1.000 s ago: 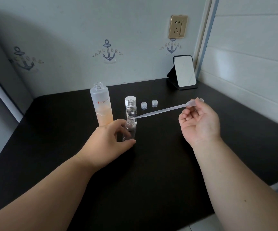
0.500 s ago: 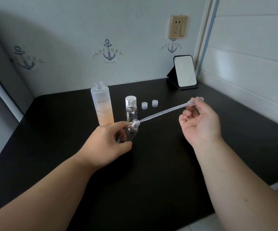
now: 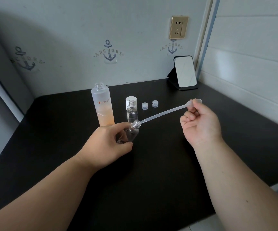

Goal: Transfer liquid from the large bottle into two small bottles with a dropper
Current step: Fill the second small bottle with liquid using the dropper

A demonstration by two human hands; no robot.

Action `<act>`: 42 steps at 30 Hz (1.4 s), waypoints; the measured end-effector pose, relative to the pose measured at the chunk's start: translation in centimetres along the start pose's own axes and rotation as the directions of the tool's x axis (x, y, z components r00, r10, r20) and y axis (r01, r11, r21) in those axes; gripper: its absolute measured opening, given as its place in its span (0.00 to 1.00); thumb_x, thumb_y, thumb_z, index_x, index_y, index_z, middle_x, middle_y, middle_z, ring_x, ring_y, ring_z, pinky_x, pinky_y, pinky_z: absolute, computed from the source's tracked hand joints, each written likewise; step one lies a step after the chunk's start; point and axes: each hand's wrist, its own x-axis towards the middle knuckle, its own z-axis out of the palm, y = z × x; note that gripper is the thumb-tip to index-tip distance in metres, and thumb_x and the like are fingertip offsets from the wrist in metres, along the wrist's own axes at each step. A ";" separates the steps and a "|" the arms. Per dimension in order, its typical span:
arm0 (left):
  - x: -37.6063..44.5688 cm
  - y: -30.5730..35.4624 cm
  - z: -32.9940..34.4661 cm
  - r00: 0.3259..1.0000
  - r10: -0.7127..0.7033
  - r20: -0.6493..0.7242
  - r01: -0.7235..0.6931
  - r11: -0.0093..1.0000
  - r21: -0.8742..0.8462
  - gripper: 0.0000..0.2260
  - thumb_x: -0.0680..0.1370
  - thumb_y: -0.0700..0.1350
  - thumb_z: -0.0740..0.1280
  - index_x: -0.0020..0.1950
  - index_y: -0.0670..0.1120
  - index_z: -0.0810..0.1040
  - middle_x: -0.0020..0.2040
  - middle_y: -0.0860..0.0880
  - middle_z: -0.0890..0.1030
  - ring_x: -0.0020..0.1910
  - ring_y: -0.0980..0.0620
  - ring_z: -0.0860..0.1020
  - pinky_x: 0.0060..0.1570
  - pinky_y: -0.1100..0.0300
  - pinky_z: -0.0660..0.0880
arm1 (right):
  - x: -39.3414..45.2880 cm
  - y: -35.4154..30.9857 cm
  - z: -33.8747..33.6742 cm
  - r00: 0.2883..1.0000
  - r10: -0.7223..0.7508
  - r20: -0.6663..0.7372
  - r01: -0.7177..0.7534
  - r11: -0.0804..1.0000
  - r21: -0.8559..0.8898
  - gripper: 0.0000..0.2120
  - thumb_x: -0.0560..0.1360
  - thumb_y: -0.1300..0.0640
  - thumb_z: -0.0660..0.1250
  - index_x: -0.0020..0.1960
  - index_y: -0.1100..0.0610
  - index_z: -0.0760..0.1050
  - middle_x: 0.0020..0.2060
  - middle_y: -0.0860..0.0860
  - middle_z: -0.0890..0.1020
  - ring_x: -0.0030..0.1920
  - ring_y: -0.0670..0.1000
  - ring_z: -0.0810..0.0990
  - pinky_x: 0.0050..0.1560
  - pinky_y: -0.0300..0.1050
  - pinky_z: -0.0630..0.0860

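Head view showed the black table [image 3: 151, 172] nearest, both forearms reaching across it. The left hand [image 3: 108, 144] had its grip wrapped round a small clear plastic bottle [image 3: 132, 133]. A second earlier this bottle stood upright; now it was tilted, neck leaning right toward the dropper. The right hand [image 3: 201, 124] pinched the bulb of a long translucent plastic dropper [image 3: 165, 112], whose tip had gone from hovering at the mouth to sitting inside the neck. That suggested liquid was about to be released into this bottle.

Just behind stood a second small clear bottle [image 3: 132, 111], uncapped, with some clear liquid in it, close enough to be knocked by the dropper's stem. Left of it rose the tall frosted large bottle [image 3: 103, 107], open, holding orange liquid. A white cap [image 3: 131, 99] and two small clear screw caps [image 3: 150, 105] lay further back, and a small standing mirror [image 3: 185, 72] stood by the wall.
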 end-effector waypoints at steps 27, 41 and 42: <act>0.4 0.1 0.4 0.998 -0.044 0.041 0.044 0.999 -0.007 0.19 0.69 0.59 0.77 0.56 0.61 0.76 0.46 0.74 0.79 0.46 0.74 0.75 0.42 0.79 0.69 | 0.1 -0.1 -0.3 0.999 -0.004 -0.048 0.004 1.000 0.018 0.14 0.78 0.57 0.70 0.34 0.56 0.84 0.34 0.49 0.80 0.28 0.47 0.71 0.31 0.38 0.70; -0.2 0.3 -1.2 0.741 -0.321 -0.589 0.058 0.906 -0.420 0.10 0.74 0.55 0.65 0.54 0.57 0.74 0.46 0.56 0.77 0.45 0.57 0.77 0.45 0.58 0.75 | 0.2 0.0 -0.3 0.999 0.004 -0.043 -0.003 1.000 0.020 0.14 0.77 0.57 0.71 0.33 0.55 0.84 0.34 0.49 0.80 0.28 0.47 0.71 0.32 0.38 0.69; 0.0 0.1 -1.2 0.729 -0.353 -0.587 0.084 0.896 -0.436 0.14 0.73 0.54 0.66 0.57 0.56 0.73 0.48 0.55 0.76 0.46 0.57 0.77 0.46 0.59 0.74 | 0.2 0.0 -0.3 0.999 0.004 -0.042 -0.003 1.000 0.019 0.14 0.77 0.57 0.71 0.33 0.56 0.84 0.34 0.49 0.80 0.28 0.47 0.72 0.32 0.38 0.70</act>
